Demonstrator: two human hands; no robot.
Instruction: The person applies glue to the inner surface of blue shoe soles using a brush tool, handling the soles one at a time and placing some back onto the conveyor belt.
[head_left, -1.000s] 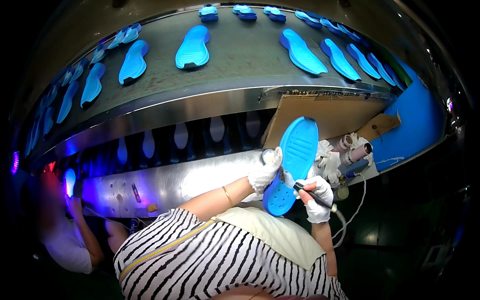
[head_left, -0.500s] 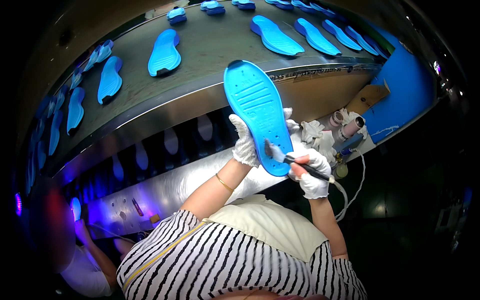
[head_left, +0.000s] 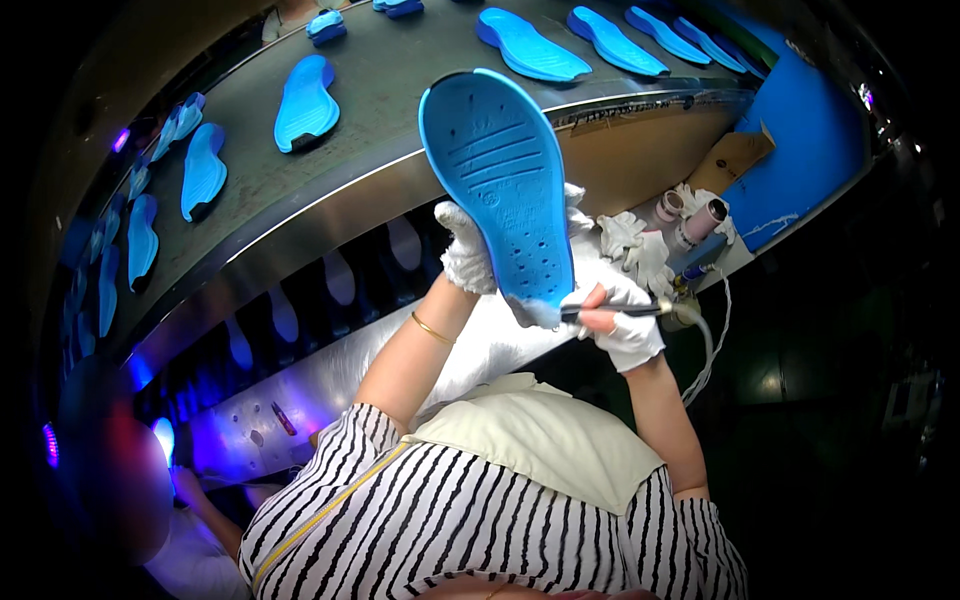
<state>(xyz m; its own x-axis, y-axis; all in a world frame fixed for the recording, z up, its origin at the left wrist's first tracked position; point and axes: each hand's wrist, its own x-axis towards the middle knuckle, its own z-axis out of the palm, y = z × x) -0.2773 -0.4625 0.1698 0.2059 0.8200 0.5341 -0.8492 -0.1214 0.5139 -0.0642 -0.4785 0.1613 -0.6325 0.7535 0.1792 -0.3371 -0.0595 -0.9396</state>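
A blue shoe sole (head_left: 508, 190), with ridges across its wide part and small holes lower down, is tilted up in front of me. My left hand (head_left: 468, 252), in a white glove, is closed around it from behind, thumb at the left edge and fingers showing at the right. In my right hand (head_left: 628, 330), gloved with bare fingertips, is a brush (head_left: 632, 311) with a black handle. Its pale bristles lie at the sole's lower end, blurred. From the handle's rear end a pale hose (head_left: 708, 335) hangs down.
Beyond the sole, a dark conveyor belt (head_left: 400, 90) carries several blue soles (head_left: 306, 105). To the right are white gloves (head_left: 640, 255), pink spools (head_left: 705, 222) and a cardboard piece (head_left: 735, 165). A metal ledge (head_left: 350, 390) runs below the belt. At lower left, another person's hand (head_left: 185, 485) is near a lit sole.
The sole has come up and tilted, its face now darker. The brush has moved from the sole's lower face to its bottom end, its handle now nearly level.
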